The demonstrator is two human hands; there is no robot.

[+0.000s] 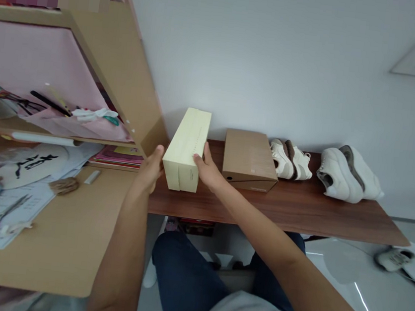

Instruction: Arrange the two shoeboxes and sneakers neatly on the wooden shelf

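A pale yellow shoe box stands on its long side on the dark wooden bench, close to the wall. My left hand presses against its left side. My right hand presses against its right side with the fingers laid along the box. Both hands clamp the box between them. A brown cardboard shoe box lies flat just right of it.
Two pairs of white sneakers sit further right on the bench. A light wooden desk with papers, a fan and shelves fills the left. Another shoe lies on the floor at right.
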